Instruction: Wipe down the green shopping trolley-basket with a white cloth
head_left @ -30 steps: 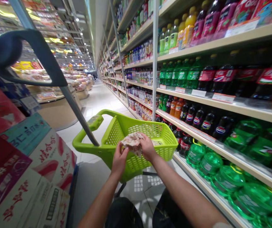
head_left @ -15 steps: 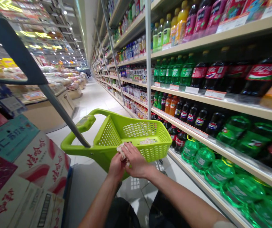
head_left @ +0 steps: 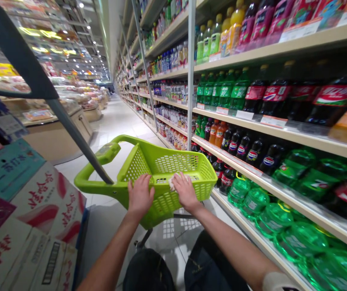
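A lime-green shopping cart [head_left: 167, 202] with a perforated basket stands in front of my knees. My left hand [head_left: 140, 196] grips the near rim of the basket, its fingers hooked over the top and the thumb on the outer side. Farther right on the same rim, my right hand [head_left: 185, 192] holds a crumpled whitish cloth [head_left: 171, 182] pressed against the edge. Most of the cloth is hidden under the fingers.
Shelves of drink bottles [head_left: 231, 89] run along the right, with large green bottles [head_left: 282, 222] lowest. Stacked cartons [head_left: 40, 198] stand at the left, below a dark grey cart handle [head_left: 37, 56]. The tiled aisle [head_left: 125, 117] stretches ahead past food displays.
My hands were together around the cloth at the rim. They have parted: the left has moved left onto the rim, the right has shifted right with the cloth.
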Available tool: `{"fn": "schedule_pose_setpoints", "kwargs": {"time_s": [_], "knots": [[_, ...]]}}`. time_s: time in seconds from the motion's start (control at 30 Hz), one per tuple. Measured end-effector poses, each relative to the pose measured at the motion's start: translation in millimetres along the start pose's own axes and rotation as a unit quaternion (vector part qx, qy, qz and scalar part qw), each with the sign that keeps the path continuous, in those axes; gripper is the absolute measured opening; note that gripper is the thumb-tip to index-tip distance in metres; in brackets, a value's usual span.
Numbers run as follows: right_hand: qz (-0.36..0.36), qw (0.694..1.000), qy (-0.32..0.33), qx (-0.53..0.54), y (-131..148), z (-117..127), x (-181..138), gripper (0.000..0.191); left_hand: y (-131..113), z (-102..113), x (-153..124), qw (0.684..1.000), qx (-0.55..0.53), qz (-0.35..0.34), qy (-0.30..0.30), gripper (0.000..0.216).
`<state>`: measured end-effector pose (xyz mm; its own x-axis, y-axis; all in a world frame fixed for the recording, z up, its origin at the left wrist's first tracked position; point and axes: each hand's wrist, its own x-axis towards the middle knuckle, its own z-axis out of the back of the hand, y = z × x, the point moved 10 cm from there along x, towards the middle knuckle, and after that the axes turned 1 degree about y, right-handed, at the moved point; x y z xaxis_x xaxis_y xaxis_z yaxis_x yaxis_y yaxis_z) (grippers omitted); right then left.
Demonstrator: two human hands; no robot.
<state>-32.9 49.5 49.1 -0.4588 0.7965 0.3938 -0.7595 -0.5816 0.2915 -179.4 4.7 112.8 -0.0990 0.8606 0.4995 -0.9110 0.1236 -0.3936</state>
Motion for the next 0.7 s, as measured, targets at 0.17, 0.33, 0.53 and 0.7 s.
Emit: {"fn": "schedule_pose_setpoints", "kwargs": {"time_s": [0.17,0.33,0.53,0.7], "knots": [[-0.185,0.977,-0.048,-0.094,-123,34,-46,0.049,-10,-21,-12,0.977,0.192,-0.077,0.048,0.041],[-0.162,0.980,-0.077,-0.091,-110,25,-39,0.043,-19,-30,-16,0.976,0.203,-0.067,0.044,0.041],[0.029,0.993,-0.086,-0.076,-41,5,-29,0.050,-20,-34,-21,0.971,0.216,-0.084,0.048,0.046],[-0.148,0.974,-0.110,-0.132,-143,38,-61,0.044,-21,-37,-22,0.973,0.212,-0.074,0.054,0.046]]}}
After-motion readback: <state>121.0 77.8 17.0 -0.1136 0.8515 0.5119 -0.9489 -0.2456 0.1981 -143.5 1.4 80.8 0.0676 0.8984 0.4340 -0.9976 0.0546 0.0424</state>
